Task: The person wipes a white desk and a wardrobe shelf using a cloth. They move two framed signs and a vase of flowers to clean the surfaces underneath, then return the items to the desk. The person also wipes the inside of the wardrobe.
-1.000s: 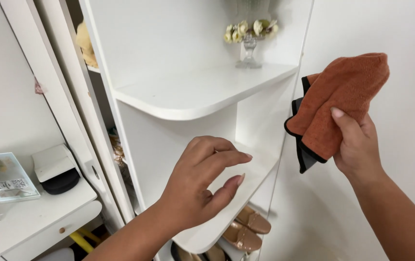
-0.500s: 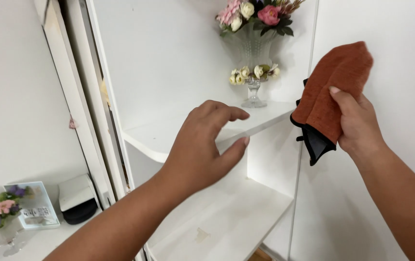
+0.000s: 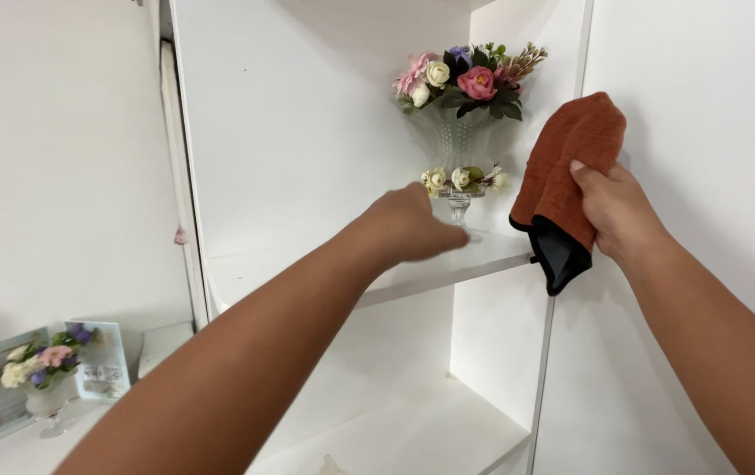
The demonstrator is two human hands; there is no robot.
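Observation:
My right hand (image 3: 617,211) grips a folded rust-orange cloth (image 3: 568,172) with a black underside, held up beside the edge of a white shelf unit. My left hand (image 3: 414,227) reaches forward over the upper white shelf (image 3: 307,273), close to the stem of a glass vase (image 3: 459,149) filled with pink, cream and purple artificial flowers. Whether its fingers touch the vase I cannot tell, as the hand hides them.
A lower white shelf (image 3: 413,431) lies beneath. At the bottom left, a white surface carries a small vase of flowers (image 3: 39,374) and a pale blue picture frame (image 3: 100,361). A white wall is at the right.
My view has risen from the lower shelves to the upper one. My left hand has stretched forward toward the vase. My right hand keeps the cloth raised.

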